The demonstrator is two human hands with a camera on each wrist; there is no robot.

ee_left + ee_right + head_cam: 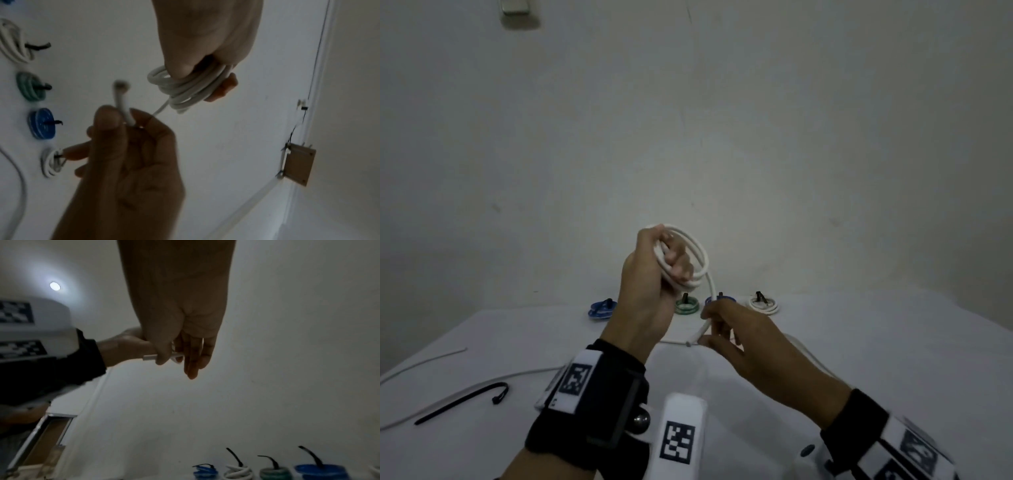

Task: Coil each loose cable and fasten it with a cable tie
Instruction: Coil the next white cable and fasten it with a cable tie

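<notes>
My left hand (pixel 654 274) is raised above the table and grips a white cable coil (pixel 697 253) of several loops, fingers curled through it. In the left wrist view the coil (pixel 185 87) hangs from that hand (pixel 205 40). One strand drops from the coil to my right hand (pixel 739 329), which pinches the cable's free end (pixel 698 334) between thumb and fingers. The right wrist view shows that end (pixel 150 357) sticking out of the right hand (pixel 180 321). A black cable tie (pixel 462 401) lies loose on the table at the left.
Several tied coils stand along the table's far edge: blue (pixel 602 308), green (pixel 686 305), blue (pixel 719 300) and white (pixel 763 303). A loose white cable (pixel 448 387) runs across the white table (pixel 859 342) at the left. A wall rises right behind.
</notes>
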